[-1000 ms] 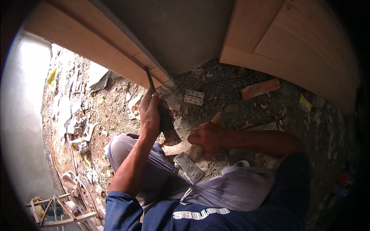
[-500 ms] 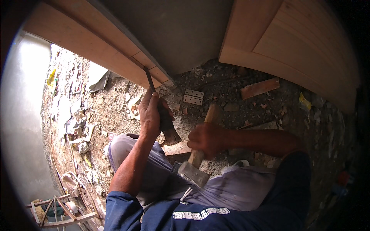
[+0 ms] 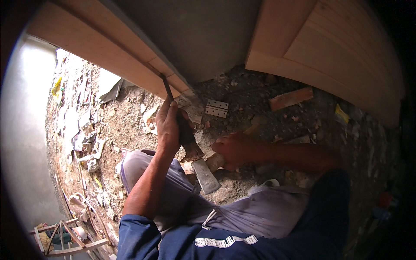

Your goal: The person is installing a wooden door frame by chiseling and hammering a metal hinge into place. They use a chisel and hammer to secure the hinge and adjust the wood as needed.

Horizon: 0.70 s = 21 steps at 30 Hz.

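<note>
My left hand (image 3: pixel 168 128) is closed around a chisel (image 3: pixel 191 147) with a thick, worn handle. The blade slants up and its tip meets the wooden door frame (image 3: pixel 104 50), at a marked-off section near the frame's lower end. My right hand (image 3: pixel 234 151) grips a hammer (image 3: pixel 206 177) by its wooden handle. Its grey metal head is right by the frayed butt of the chisel; whether they touch, I cannot tell. A pale metal hinge (image 3: pixel 216 108) with screw holes lies on the dirt beyond my hands.
A panelled wooden door (image 3: pixel 338 52) stands at the upper right. Near it lie a wood offcut (image 3: pixel 291 99) and a yellow scrap (image 3: pixel 342 114). Paper litter (image 3: pixel 89 162) and rubble cover the ground at left, beside a pale wall (image 3: pixel 28 130). A wooden frame (image 3: pixel 71 247) sits lower left.
The hammer head has swung up and left, from above my lap to the chisel's butt. My left hand and the chisel have stayed almost in place.
</note>
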Tool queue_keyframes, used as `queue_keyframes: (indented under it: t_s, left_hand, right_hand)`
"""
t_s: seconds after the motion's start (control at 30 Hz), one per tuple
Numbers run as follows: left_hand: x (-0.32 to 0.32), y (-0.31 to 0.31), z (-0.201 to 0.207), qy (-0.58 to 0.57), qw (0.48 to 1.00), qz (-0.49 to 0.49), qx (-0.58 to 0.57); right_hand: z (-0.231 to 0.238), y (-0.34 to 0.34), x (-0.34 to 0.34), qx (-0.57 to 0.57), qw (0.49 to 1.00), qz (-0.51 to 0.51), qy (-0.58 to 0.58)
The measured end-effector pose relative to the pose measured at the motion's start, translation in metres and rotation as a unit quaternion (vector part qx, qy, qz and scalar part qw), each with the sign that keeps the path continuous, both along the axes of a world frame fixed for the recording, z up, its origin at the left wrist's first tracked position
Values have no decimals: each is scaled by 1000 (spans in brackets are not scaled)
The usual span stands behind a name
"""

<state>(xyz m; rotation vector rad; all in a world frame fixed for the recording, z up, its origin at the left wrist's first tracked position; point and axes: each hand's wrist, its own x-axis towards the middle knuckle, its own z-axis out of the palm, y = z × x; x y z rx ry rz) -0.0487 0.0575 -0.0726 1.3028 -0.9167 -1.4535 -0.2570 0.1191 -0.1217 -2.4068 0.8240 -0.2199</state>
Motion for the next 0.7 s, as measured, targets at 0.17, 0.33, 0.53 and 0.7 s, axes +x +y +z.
queue_keyframes:
  t_s: [0.17,0.33,0.53,0.7]
  left_hand:
    - [-4,2,-2,-9,1000,13,3]
    - [-5,0,-5,-33,999,1,-6]
    - [-3,4,7,-2,1000,-4,13]
    - [-1,2,8,-6,1000,-10,25]
  right_hand:
    - [6,1,-6,-94,986,89,-105]
    - [9,-2,-6,-89,981,51,-165]
    - [4,0,-4,-78,985,56,-140]
    - [3,1,-4,-84,985,66,-135]
